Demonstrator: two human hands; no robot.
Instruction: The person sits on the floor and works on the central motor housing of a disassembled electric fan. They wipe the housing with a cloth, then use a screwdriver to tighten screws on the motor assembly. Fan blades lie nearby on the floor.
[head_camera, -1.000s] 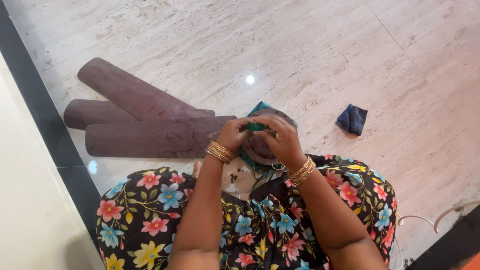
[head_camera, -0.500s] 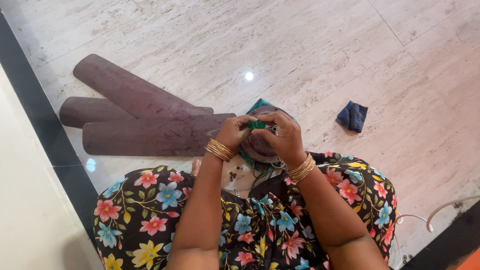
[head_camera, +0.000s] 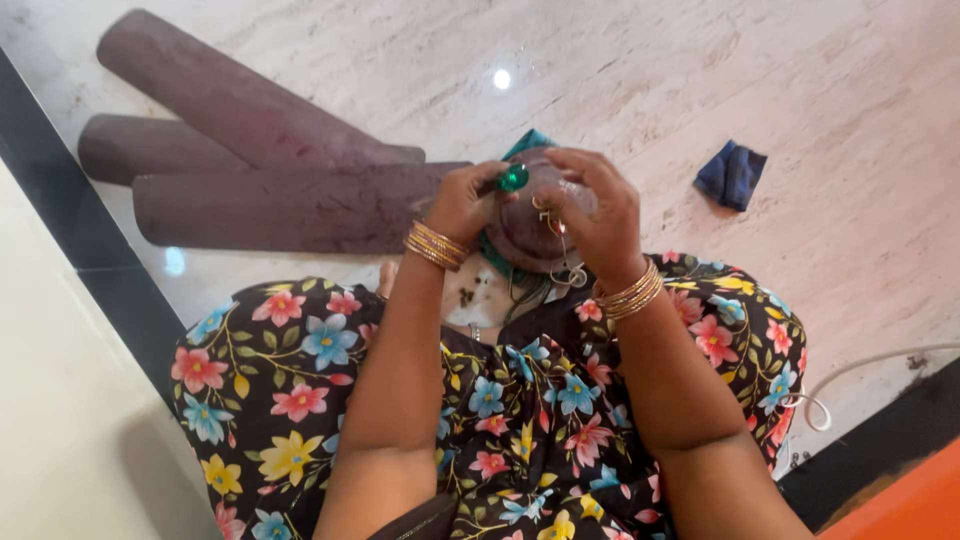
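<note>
Marble floor (head_camera: 780, 70), pale with grey veining, glossy, one ceiling-light reflection; black border strip at left edge. Three maroon cylindrical bolsters (head_camera: 280, 205) lie together on it; folded blue cloth (head_camera: 732, 174) well apart at right; white cable (head_camera: 860, 370) near the knee. Left hand (head_camera: 462, 200): grip pinched on a small green bead (head_camera: 514, 178). Right hand (head_camera: 600, 215): grip curled around a round brown object (head_camera: 530, 225), above the floral-clad lap.
</note>
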